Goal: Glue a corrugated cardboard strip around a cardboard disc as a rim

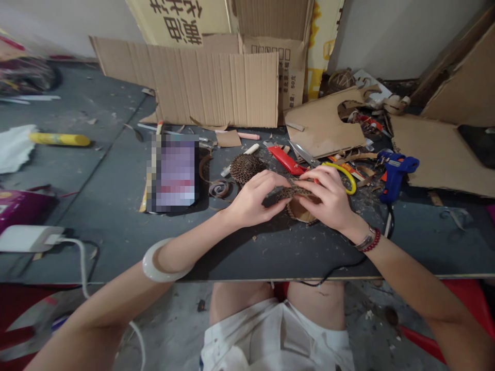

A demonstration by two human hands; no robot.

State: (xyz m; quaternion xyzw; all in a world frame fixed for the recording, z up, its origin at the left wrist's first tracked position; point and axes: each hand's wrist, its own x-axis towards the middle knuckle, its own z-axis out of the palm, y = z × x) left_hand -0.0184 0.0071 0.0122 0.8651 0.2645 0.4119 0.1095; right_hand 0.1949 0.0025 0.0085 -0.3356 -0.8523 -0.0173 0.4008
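Near the front edge of the dark tabletop (pixel 232 255), centre-right: small corrugated cardboard ring (pixel 302 210), its far side and much of its rim covered by fingers; whether its base touches the surface, cannot tell. Phone (pixel 178 172) masked by blurred squares, screen unreadable; purple box (pixel 25 208) cut off at left. Left hand (pixel 257 200) half curled, a wide gap behind thumb and forefinger, tips gripping the ring's left side. Right hand (pixel 328 201) more bent, fingers over the top, thumb at the opening, also gripping it. Just beyond the left hand, a dome of coiled corrugated strip (pixel 247 168), partly screened by the knuckles; a loose paper spiral (pixel 219 189) beside it. Behind the right hand, yellow-handled scissors (pixel 351 180), pivot hidden, and a red utility knife (pixel 284 158) close by. Farther right, blue glue gun (pixel 397 164) (black cord trailing toward the table edge, partly lost under the right forearm). Upright corrugated sheet (pixel 216 87) at the back blocks the lower part of the printed cartons (pixel 270 20). White charger (pixel 29 238), far left.
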